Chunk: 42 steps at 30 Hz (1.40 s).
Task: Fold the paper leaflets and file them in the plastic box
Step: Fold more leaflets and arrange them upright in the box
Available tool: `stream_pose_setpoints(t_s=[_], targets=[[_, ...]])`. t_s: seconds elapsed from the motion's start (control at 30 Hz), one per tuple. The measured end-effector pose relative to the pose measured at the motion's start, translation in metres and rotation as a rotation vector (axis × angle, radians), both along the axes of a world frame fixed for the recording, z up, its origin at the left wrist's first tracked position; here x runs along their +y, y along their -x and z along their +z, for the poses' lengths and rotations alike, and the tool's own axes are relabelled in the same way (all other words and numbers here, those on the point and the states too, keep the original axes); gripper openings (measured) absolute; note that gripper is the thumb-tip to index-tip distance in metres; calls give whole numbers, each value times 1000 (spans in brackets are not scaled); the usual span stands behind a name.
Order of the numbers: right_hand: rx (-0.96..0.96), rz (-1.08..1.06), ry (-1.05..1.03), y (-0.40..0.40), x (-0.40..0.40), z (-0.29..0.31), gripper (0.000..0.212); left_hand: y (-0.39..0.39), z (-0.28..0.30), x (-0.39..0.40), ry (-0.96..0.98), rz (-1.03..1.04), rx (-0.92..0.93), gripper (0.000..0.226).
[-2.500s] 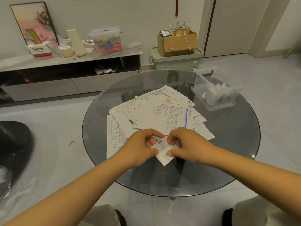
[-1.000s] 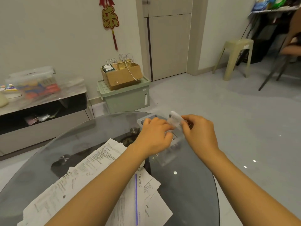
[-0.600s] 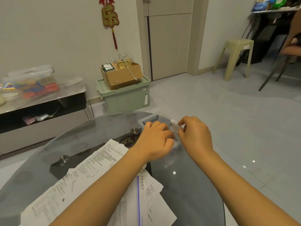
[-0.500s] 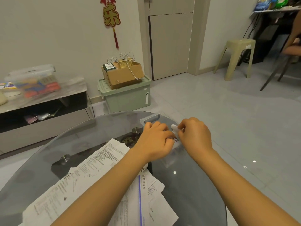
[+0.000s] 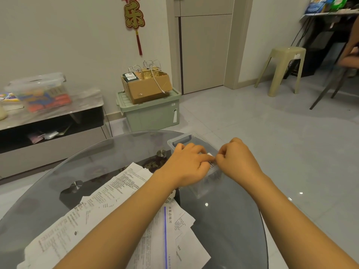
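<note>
A small folded white paper leaflet is sitting inside the clear plastic box; printed white unfolded leaflets are lying overlapped nearby.

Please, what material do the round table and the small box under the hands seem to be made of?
The table looks like smooth tinted glass: it is see-through and shows glare spots. The box seems to be clear plastic, since its thin walls and moulded handle are transparent and a little cloudy.

Two hands, left and right; one clear box; one folded leaflet; one glass table; one stool.
</note>
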State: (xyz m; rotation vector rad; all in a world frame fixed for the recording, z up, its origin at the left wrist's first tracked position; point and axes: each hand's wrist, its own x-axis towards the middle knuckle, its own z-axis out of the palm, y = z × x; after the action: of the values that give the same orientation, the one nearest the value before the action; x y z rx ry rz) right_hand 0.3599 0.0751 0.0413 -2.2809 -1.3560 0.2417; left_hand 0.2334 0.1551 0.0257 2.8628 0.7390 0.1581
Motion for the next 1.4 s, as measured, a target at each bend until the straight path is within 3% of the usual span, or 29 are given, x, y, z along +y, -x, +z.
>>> stream_pose_setpoints(t_s=[0.2,0.37,0.57,0.67,0.9,1.13,1.4], targets=[[82,32,-77,-8,-6,2,29,-1,5,-2,-7,34,45,63],[88,86,-163,-2,-14,5,22,14,15,-17,21,110,-83,63],[119,301,-190,37,-37,9,20,74,27,-68,77,278,-215,50],[88,412,-119,61,-51,6,21,109,27,-96,135,400,-173,41],[-26,628,-5,99,-73,-17,23,159,5,-149,221,613,24,51],[-168,782,172,104,-81,-31,29,166,-29,-163,215,476,195,69],[-214,924,243,104,-87,-41,47,168,-34,-165,60,457,177,47]])
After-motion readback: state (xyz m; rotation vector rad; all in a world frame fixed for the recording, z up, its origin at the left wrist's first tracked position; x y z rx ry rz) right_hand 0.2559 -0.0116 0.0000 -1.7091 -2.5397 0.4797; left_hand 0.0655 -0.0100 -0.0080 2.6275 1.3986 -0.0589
